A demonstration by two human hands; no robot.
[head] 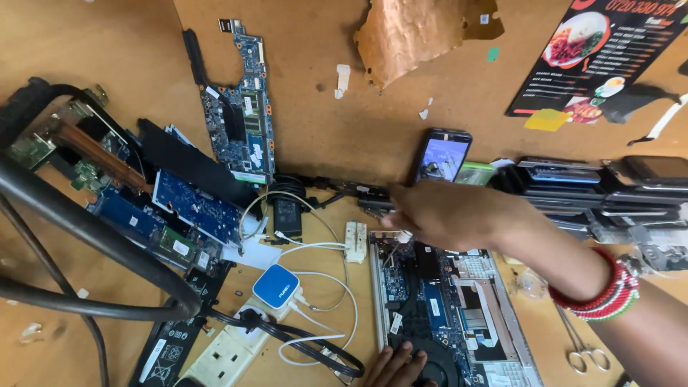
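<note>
An opened laptop base with its blue circuit board and fan exposed lies in front of me. My right hand reaches across its far edge, fingers closed near a small white part at the top left corner; what it grips is hidden. My left hand rests at the bottom edge, fingertips pressing on the laptop base beside the round black fan. A red and white beaded bracelet circles my right wrist.
Loose circuit boards lean on the wall and pile at left. A phone stands against the wall. A power strip, blue charger, white cables, black adapter, stacked laptops, forceps and thick black tubing surround the base.
</note>
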